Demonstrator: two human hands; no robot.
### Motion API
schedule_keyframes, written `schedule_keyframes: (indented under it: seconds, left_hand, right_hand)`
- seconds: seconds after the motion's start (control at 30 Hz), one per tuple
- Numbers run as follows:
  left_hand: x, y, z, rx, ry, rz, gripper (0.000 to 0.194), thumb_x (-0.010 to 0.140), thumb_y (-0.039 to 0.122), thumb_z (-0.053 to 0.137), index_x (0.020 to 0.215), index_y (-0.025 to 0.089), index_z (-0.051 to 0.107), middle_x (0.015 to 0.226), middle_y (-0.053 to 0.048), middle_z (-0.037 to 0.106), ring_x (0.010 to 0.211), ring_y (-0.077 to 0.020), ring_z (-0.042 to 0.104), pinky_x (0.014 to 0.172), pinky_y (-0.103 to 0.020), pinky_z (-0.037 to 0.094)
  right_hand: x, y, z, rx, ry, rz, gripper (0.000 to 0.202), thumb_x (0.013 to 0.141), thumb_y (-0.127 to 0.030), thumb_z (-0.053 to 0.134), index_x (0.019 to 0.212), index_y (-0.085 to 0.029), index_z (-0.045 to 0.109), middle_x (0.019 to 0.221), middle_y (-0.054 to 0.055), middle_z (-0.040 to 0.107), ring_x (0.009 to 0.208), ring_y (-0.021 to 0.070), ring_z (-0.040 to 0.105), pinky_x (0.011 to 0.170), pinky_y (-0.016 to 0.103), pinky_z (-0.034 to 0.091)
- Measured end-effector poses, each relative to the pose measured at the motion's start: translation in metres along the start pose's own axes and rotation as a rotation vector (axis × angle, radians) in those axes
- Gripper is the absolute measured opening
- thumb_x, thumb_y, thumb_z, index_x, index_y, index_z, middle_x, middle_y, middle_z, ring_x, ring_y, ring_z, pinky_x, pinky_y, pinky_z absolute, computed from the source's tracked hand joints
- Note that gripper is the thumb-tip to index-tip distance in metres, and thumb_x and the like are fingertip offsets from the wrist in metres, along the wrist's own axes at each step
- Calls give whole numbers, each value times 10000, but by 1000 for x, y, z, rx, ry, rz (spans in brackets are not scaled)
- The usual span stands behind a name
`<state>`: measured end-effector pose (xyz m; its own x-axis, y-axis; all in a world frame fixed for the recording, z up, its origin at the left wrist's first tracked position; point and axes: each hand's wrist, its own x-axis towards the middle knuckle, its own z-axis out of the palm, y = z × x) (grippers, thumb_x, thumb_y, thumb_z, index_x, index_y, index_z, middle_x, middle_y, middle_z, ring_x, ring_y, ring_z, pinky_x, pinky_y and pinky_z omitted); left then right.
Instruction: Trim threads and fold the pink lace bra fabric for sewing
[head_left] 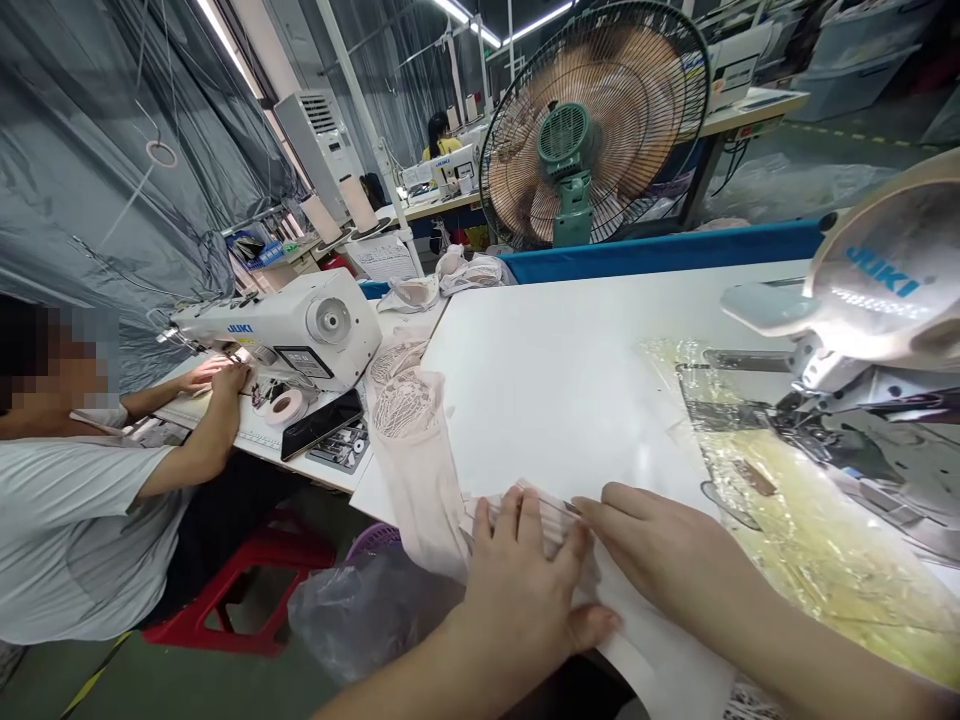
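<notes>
I see my left hand lying flat, fingers spread, pressing a pale pink cloth at the near edge of the white tabletop. My right hand rests released beside it, fingertips on the same cloth, which hangs over the left edge. A sewing machine stands at the right edge. A co-worker's hand works at another machine nearby.

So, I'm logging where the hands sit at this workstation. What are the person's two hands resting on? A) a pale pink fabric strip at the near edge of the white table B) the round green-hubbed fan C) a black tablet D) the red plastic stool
A: both the left hand and the right hand lie flat on the pale pink fabric strip at the near edge of the white table, fingers extended rather than gripping.
</notes>
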<state>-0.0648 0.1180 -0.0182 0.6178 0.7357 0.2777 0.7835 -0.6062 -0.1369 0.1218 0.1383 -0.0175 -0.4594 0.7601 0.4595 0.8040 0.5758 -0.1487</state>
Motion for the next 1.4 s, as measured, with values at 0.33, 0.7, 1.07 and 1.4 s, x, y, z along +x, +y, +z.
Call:
schedule_keyframes:
  seconds: [0.33, 0.7, 1.07, 1.4]
  left_hand:
    - [-1, 2, 2, -3, 39, -4, 709, 797, 705, 444, 1380, 302, 440, 1284, -222, 558, 1196, -373, 522, 893, -586, 450]
    - [0, 2, -3, -86, -89, -40, 678, 794, 717, 459, 1341, 319, 496, 1386, -231, 470, 1272, -398, 447, 938, -637, 402]
    - [-4, -3, -28, -241, -324, -101, 755, 723, 747, 534, 1373, 373, 440, 1515, -183, 295, 1366, -426, 293, 1000, -712, 263]
    - [-11, 7, -15, -205, -49, 84, 684, 792, 701, 493, 1074, 95, 640, 1177, -193, 609, 1136, -297, 552, 961, -400, 480]
  right_hand:
    - [2, -2, -11, -51, -66, 6, 212, 677, 6, 588, 704, -196, 647, 609, -5, 566, 507, 177, 557, 473, 285, 335]
    - [-27, 1, -33, 82, -44, 172, 212, 874, -188, 413, 743, -241, 572, 616, -7, 554, 445, 188, 579, 360, 287, 385]
    - [-56, -9, -23, 579, -82, 595, 287, 921, -444, 368, 837, -263, 574, 919, 80, 712, 841, 263, 663, 698, 375, 542]
    - [-58, 7, -19, 519, -166, 515, 294, 906, -438, 395, 857, -258, 623, 933, 62, 746, 847, 254, 705, 683, 338, 584]
